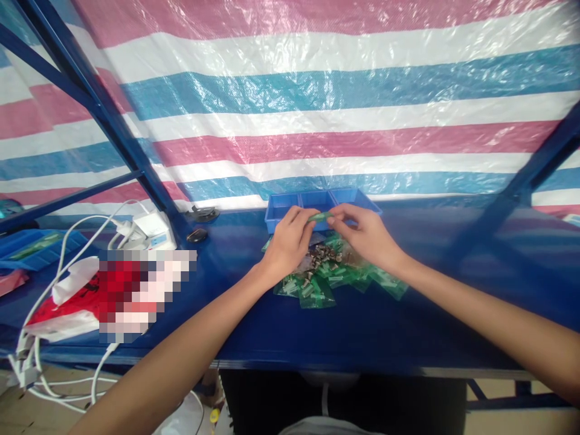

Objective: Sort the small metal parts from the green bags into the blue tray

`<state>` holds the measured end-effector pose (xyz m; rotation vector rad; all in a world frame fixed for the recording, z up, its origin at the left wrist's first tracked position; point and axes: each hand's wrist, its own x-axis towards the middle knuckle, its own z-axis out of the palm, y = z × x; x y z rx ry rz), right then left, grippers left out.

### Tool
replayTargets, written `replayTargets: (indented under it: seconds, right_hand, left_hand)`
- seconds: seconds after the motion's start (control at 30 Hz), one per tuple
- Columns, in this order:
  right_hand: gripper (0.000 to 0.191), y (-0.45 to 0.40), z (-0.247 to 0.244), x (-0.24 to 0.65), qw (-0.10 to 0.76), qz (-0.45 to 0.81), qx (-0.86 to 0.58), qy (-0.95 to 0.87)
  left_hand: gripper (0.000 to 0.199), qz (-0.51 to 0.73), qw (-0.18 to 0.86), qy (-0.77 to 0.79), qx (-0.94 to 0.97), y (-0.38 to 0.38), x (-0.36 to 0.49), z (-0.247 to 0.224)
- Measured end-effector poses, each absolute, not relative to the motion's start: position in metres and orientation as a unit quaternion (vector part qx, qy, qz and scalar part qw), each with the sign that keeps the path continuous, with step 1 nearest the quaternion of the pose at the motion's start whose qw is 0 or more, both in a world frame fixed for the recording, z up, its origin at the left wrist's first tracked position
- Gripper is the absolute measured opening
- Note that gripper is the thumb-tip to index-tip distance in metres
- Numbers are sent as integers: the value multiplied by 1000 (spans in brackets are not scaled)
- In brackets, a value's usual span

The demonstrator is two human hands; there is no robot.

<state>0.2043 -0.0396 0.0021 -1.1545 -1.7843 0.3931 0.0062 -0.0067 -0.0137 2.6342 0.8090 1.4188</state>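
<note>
Left hand: the left hand (290, 238) is bent at the fingers, and its fingertips pinch one end of a small green packet (319, 216).
Right hand: the right hand (365, 232) is also closed, with thumb and forefinger gripping the other end of the same packet.
Packet: it is between the two hands, above the table; in this view it lies across the near wall of the tray.
Tray: the blue tray (270, 226) stands on the table just behind the hands and has three compartments side by side; what lies inside, I cannot tell.
Pile: below the hands lie more green packets (317, 296), spread in a heap, and among them small metal parts (324, 257), too small to name.
Table: the table (254, 338) is dark blue and shiny.
Left side: a black oval thing (197, 235) lies near a white plug box (156, 232); in front of the box is a red bag (72, 296), partly blurred.
Backdrop: a striped sheet (317, 90) hangs behind, in red, white and blue.
</note>
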Motion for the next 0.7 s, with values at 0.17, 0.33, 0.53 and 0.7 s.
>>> replayTargets:
  seconds: [0.17, 0.33, 0.53, 0.7]
  right_hand:
    - [39, -36, -1, 206, 434, 141, -475, -752]
    - [43, -41, 6, 204, 466, 285, -444, -711]
    - [41, -46, 11, 202, 476, 303, -425, -708]
    - [25, -47, 12, 201, 493, 341, -397, -695]
  left_hand:
    - [38, 470, 36, 295, 831, -6, 5, -15]
    - [42, 441, 59, 294, 846, -9, 6, -17]
    - [32, 415, 43, 293, 860, -9, 7, -19]
    - [28, 445, -3, 298, 845, -4, -1, -9]
